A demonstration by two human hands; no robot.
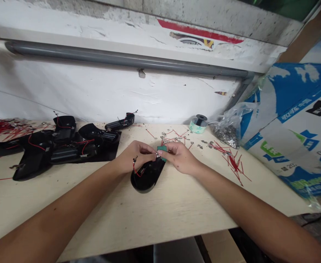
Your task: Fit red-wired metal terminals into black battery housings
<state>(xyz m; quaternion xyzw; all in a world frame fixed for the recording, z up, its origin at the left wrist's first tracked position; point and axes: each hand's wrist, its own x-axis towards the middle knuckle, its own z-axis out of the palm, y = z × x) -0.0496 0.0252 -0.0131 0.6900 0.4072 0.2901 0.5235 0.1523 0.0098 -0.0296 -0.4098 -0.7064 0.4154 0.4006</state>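
Green circuit board (162,153) was pinched firmly in the right hand's (180,157) fingertips, just above a black plastic housing (147,176) grasped by the left hand (135,157), with red wire (135,171) beneath its fingers.

Left of the grip, black plastic shells (64,146) lie bunched on a black mat (113,151). To its right, loose red wires (234,164) cross the table (177,219), below a tape roll (198,124) and a bag of small metal parts (227,131), with a printed cardboard box (292,124) farther right.
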